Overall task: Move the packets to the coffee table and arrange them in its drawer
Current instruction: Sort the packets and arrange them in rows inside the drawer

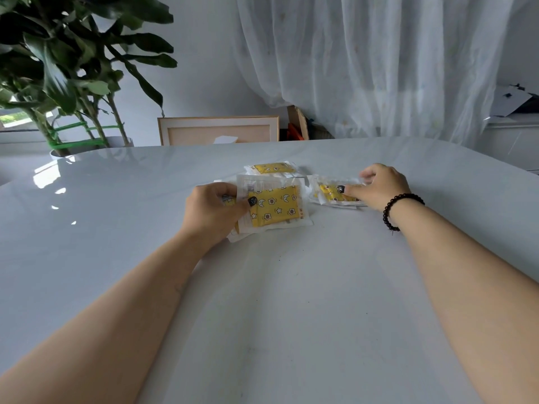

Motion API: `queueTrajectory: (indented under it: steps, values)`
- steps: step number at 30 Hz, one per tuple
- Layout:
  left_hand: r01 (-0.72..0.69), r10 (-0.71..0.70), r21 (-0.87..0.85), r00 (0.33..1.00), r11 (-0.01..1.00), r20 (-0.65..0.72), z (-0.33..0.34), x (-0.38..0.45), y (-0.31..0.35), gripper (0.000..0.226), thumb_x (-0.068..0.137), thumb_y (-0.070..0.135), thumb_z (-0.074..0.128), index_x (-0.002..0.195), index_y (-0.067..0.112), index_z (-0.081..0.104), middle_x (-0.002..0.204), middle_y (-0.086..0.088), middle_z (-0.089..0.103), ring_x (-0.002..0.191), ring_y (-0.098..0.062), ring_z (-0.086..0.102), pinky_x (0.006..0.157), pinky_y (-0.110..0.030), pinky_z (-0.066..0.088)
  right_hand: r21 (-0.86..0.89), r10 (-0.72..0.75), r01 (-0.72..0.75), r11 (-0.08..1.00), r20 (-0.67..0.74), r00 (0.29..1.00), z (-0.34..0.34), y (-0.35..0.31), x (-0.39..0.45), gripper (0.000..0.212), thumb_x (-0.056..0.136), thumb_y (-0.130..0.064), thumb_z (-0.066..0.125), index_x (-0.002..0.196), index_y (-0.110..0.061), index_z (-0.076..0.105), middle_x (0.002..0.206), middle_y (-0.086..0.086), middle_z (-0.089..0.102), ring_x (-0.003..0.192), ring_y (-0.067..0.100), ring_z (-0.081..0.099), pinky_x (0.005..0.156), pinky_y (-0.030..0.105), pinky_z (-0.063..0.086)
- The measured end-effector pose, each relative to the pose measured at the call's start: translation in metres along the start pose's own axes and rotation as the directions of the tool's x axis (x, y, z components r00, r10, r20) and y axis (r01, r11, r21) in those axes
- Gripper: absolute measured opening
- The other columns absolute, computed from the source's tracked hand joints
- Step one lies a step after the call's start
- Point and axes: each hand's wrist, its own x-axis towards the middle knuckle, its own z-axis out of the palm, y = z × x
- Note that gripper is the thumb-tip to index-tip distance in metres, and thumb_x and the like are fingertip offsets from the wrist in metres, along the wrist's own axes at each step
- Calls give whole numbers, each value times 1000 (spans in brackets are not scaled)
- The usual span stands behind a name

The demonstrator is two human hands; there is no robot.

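Several clear plastic packets with yellow patterned contents lie on a glossy white table (pixel 262 301). My left hand (pixel 214 212) grips a stack of packets (pixel 275 207) at its left edge, thumb on top. To the right, my right hand (pixel 379 186) closes on another packet (pixel 329 192), thumb pressing its top, fingers curled over its far edge. One more packet (pixel 272 168) lies loose behind the left stack, touched by neither hand. No coffee table or drawer shows in this view.
A large potted plant (pixel 73 71) stands beyond the table's far left corner. A framed panel (pixel 218 131) leans against the wall behind the table. A sheer white curtain (pixel 379 68) hangs at the back right, beside a white cabinet (pixel 510 138).
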Motion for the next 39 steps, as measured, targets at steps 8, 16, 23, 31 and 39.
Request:
queueTrajectory:
  steps: [8,16,23,31,39]
  values:
    - [6,-6,-6,1000,1000,-5,0,0,1,7,79,16,73,78,23,71,86,0,70,81,-25,66,73,-37,58,332,-78,52,942,66,995,5,-5,2,68,67,-10,82,126,-21,51,123,7,56,109,25,58,95,42,50]
    - [9,-9,-5,1000,1000,-4,0,-1,1,6,79,15,72,81,20,73,89,-1,70,85,-25,66,76,-39,58,892,-204,-308,330,386,900,-1,-22,-18,32,81,14,54,103,-9,60,90,8,71,82,25,71,63,37,60]
    - [-15,15,-51,1000,999,5,0,-2,3,7,79,12,73,83,18,73,89,-3,70,85,-25,67,76,-37,58,741,-260,-198,641,453,853,27,-43,-33,47,73,10,70,117,7,55,117,26,63,106,34,65,93,54,50]
    - [-120,145,-249,986,961,85,-3,-11,9,17,83,17,64,81,29,76,86,4,73,80,-7,66,72,-20,52,837,-303,16,547,181,936,32,-46,-34,52,69,13,73,108,-15,52,106,13,67,105,29,64,89,47,54]
    - [-236,221,116,967,965,130,-2,-8,6,4,81,19,72,84,19,74,81,-3,71,79,-24,64,70,-33,52,795,-471,-122,594,466,748,26,-42,-39,69,50,-4,80,115,-7,60,110,17,68,104,28,66,90,44,54]
